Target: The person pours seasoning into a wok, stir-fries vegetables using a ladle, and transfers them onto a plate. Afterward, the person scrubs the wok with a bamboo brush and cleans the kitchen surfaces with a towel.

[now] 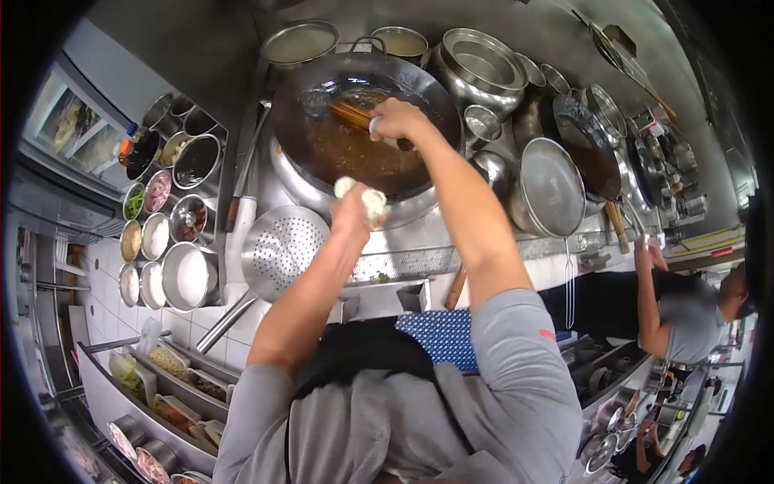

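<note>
A large dark wok (pixel 290 133) sits on the range with brown liquid pooled in its bottom. Over it, my right hand (pixel 401 123) is closed around a bamboo wok brush (pixel 350 113), whose bristles point left and down toward the liquid. At the wok's near rim, my left hand (pixel 350 214) grips a bunched white cloth (pixel 374 203), which bulges out past the fingers. A perforated strainer (pixel 284 248) with a long handle lies left of my left forearm.
Metal containers of seasonings and chopped ingredients (pixel 185 274) stand on the left. Steel pots (pixel 484 68) line the back. A mesh strainer (pixel 551 187) and a second wok (pixel 584 149) stand on the right. Farther right, a co-worker (pixel 685 323) stands at the range.
</note>
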A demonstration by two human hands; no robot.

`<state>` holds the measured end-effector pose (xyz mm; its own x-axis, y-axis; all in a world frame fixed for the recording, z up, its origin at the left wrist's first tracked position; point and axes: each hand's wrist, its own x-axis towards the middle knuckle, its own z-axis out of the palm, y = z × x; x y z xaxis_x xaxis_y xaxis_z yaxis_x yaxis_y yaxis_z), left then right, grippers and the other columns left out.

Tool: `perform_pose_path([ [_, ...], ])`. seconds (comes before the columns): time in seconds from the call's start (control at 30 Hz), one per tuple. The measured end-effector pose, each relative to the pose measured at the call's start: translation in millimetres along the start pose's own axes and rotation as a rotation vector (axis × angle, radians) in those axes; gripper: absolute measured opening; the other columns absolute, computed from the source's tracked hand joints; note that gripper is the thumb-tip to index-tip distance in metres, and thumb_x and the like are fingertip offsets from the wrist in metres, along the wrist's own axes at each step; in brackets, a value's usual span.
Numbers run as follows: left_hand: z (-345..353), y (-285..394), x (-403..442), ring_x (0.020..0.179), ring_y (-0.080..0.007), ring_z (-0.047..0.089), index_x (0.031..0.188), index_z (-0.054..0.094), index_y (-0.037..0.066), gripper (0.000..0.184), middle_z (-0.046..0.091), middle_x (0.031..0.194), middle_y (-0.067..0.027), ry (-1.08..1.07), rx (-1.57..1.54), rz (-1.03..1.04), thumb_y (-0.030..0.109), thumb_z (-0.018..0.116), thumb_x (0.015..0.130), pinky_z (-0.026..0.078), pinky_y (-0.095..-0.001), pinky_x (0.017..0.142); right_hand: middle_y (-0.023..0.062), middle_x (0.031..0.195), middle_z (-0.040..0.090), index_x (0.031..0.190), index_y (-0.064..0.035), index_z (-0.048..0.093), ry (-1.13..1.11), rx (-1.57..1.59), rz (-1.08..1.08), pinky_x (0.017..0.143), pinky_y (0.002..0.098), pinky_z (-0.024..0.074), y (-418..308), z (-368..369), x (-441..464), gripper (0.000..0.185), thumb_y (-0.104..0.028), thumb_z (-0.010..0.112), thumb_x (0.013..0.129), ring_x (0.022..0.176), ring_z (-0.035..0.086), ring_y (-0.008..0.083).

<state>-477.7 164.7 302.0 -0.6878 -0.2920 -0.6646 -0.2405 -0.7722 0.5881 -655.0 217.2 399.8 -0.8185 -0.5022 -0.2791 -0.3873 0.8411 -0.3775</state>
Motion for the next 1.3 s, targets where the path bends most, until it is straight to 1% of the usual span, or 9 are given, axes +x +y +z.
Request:
perform_pose_path([
  [0.17,-49.8,62.4,-34.0,0.057,-0.0175,0.058,0.083,0.057,0.016,0.006,0.06,0.068,-0.0016,-0.093,0.116,0.035,0.021,0.059,0.084,0.045,-0.0318,0.045,0.0136,0.12,0.065,0.126,-0.0212,0.063,0.022,0.155,-0.001,0.096,0.0383,0.048,19.8,-22.4,-132.5,0.062,-0.029,0.076,0.066,0.11,0.062,0.032],
  [0.3,-72.7,99.3,-59.2,0.051,-0.0156,0.058,0.079,0.058,0.017,0.007,0.06,0.063,0.0004,-0.155,0.238,0.107,0.022,0.062,0.081,0.042,-0.0276,0.038,0.0146,0.121,0.064,0.129,-0.0193,0.061,0.081,0.437,-0.052,0.096,0.0362,0.0476,44.3,7.4,-187.6,0.065,-0.032,0.075,0.067,0.11,0.062,0.0313],
  [0.33,-67.6,107.0,-74.1,0.05,-0.0148,0.058,0.077,0.059,0.017,0.008,0.061,0.063,0.0007,-0.133,0.273,0.113,0.023,0.063,0.081,0.042,-0.0266,0.037,0.0144,0.122,0.064,0.129,-0.0172,0.061,0.127,0.382,-0.067,0.096,0.0357,0.0473,31.9,10.2,-204.1,0.065,-0.034,0.074,0.067,0.11,0.062,0.0312],
  [0.37,-69.6,111.9,-73.9,0.049,-0.0141,0.058,0.076,0.059,0.018,0.01,0.061,0.063,0.001,-0.132,0.31,0.143,0.024,0.063,0.081,0.042,-0.0268,0.036,0.0143,0.123,0.063,0.128,-0.0161,0.061,0.16,0.377,-0.182,0.097,0.0357,0.0473,35.7,28.1,-198.9,0.064,-0.035,0.073,0.067,0.11,0.062,0.031],
  [0.47,-68.1,125.8,-70.3,0.049,-0.0139,0.058,0.073,0.059,0.019,0.013,0.062,0.062,0.0024,-0.121,0.394,0.14,0.029,0.064,0.081,0.042,-0.0259,0.037,0.0142,0.117,0.066,0.128,-0.0188,0.061,0.203,0.383,-0.172,0.095,0.0383,0.0487,8.8,51.2,-208.6,0.064,-0.036,0.072,0.067,0.106,0.064,0.032],
  [0.57,-68.0,134.6,-67.0,0.049,-0.014,0.058,0.074,0.059,0.02,0.013,0.062,0.063,0.0029,-0.139,0.471,0.191,0.029,0.065,0.08,0.041,-0.0252,0.036,0.0173,0.113,0.067,0.127,-0.019,0.062,0.213,0.399,-0.114,0.093,0.0395,0.0496,-8.1,62.9,-211.3,0.059,-0.026,0.067,0.069,0.105,0.064,0.0339],
  [0.87,-44.5,131.2,-86.6,0.047,-0.0138,0.057,0.08,0.061,0.008,0.017,0.061,0.064,-0.0025,-0.093,0.61,0.504,0.023,0.068,0.077,0.041,-0.0256,0.034,0.019,0.117,0.065,0.13,-0.0151,0.059,0.305,0.526,-0.09,0.097,0.0395,0.0476,-12.2,84.0,-205.3,0.066,-0.035,0.077,0.07,0.109,0.062,0.0349],
  [1.0,-32.5,128.5,-99.2,0.046,-0.0139,0.056,0.082,0.06,0.004,0.017,0.06,0.065,-0.0039,-0.092,0.644,0.61,0.018,0.068,0.077,0.04,-0.0259,0.034,0.0198,0.116,0.065,0.13,-0.0113,0.058,0.328,0.609,-0.088,0.097,0.0392,0.0475,-14.7,81.0,-214.1,0.069,-0.032,0.079,0.068,0.109,0.062,0.0349],
  [1.3,-17.6,126.4,-108.8,0.046,-0.014,0.056,0.085,0.058,0.002,0.017,0.059,0.066,-0.0046,-0.133,0.703,0.762,0.014,0.067,0.077,0.039,-0.0272,0.034,0.0202,0.119,0.064,0.134,-0.0088,0.053,0.326,0.729,-0.068,0.096,0.0367,0.0466,-17.9,81.7,-223.1,0.076,-0.03,0.078,0.065,0.108,0.063,0.0347],
])
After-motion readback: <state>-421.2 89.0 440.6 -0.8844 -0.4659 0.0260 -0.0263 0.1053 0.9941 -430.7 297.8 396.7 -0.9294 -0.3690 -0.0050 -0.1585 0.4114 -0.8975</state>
